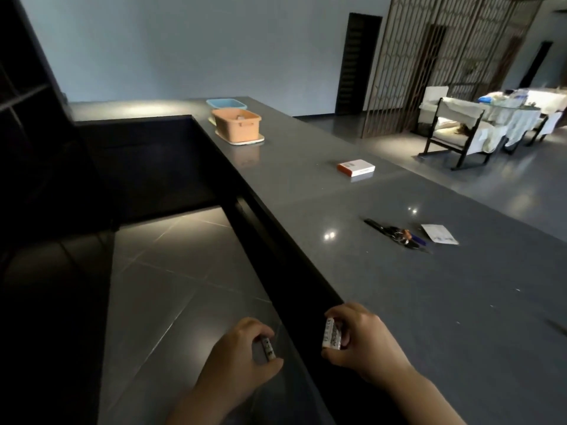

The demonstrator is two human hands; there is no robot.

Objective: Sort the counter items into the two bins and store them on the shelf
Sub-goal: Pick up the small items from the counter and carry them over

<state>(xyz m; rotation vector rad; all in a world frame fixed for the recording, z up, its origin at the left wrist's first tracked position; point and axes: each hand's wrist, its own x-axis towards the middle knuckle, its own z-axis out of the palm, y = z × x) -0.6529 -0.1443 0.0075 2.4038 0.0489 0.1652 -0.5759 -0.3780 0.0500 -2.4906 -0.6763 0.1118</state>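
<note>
My left hand [242, 354] pinches a small white printed box [268, 349] low in the frame, over the floor beside the counter. My right hand [365, 342] grips a second small white printed box [332, 334] at the near edge of the grey counter [399, 302]. Far along the counter stand an orange bin [237, 125] with something pale inside and, behind it, a light blue bin [226, 103]. An orange-and-white flat box [356, 167] lies mid-counter. Nearer lie dark pens and small items [395, 234] and a white packet [439, 234].
A dark shelf unit [27, 96] rises at the left. The counter's black front edge [276, 240] runs diagonally, with tiled floor [171, 271] below it. Covered chairs and a table [491, 124] stand at the right rear, behind a slatted screen [429, 56].
</note>
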